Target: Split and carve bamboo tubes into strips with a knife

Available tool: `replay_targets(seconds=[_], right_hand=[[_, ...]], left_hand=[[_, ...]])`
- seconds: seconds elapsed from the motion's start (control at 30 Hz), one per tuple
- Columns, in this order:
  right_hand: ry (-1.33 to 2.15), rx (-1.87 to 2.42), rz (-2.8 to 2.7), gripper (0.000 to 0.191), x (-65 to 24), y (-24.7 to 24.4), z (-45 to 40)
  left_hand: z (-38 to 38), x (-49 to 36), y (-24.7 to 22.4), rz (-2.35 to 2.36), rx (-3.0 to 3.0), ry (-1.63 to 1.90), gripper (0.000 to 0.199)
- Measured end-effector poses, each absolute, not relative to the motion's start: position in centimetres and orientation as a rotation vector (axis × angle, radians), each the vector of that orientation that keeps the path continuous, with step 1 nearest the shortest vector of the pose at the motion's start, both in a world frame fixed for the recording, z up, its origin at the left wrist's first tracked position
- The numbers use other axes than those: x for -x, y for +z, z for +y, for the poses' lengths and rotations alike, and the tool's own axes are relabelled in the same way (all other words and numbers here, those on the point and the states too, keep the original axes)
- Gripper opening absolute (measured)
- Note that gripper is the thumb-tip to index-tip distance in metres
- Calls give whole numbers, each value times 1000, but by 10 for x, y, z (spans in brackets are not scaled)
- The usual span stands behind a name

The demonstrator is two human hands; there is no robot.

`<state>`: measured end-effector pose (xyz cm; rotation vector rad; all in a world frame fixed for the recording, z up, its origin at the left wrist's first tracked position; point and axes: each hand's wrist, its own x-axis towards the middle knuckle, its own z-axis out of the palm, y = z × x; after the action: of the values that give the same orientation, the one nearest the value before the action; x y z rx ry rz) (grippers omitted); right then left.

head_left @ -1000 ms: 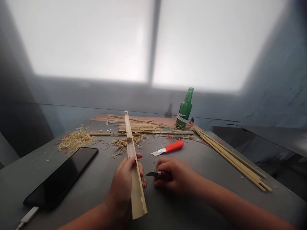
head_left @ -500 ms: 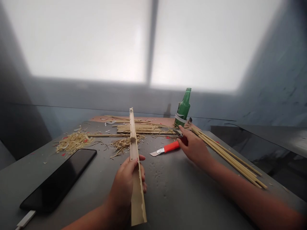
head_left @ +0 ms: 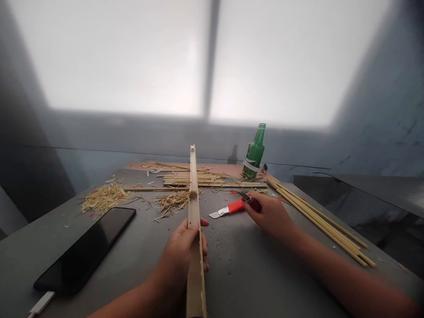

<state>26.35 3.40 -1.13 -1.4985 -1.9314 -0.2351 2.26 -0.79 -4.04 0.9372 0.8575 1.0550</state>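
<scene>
My left hand [head_left: 185, 245] is wrapped round a long split bamboo strip [head_left: 194, 210], which points away from me and has a raised node partway along. My right hand [head_left: 270, 212] grips a small knife [head_left: 252, 202] by its dark handle, the short grey blade pointing left. Just under that hand lies a red-handled utility knife [head_left: 234, 206] on the table, its blade out. Several thin bamboo sticks [head_left: 215, 183] lie across the table beyond both hands.
A green bottle [head_left: 254, 152] stands at the back right. More bamboo sticks [head_left: 321, 221] lie along the right edge. Shavings are heaped in a left pile [head_left: 104, 198] and a middle pile [head_left: 172, 202]. A black phone [head_left: 88, 251] with a white cable [head_left: 41, 304] lies at left.
My right hand's fingers have closed round the small knife and drawn it slightly nearer. The bamboo strip in my left hand has shifted a little to the right.
</scene>
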Motion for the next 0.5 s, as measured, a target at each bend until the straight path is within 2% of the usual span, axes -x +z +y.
replay_targets(seconds=[0.23, 0.5], right_hand=[[-155, 1460, -1942, 24, -267, -12, 27], [53, 1251, -2052, 23, -257, -2, 2]], left_hand=[[3, -19, -48, 931, -922, 1090, 38], [-5, -1, -28, 1041, -1266, 896, 38]])
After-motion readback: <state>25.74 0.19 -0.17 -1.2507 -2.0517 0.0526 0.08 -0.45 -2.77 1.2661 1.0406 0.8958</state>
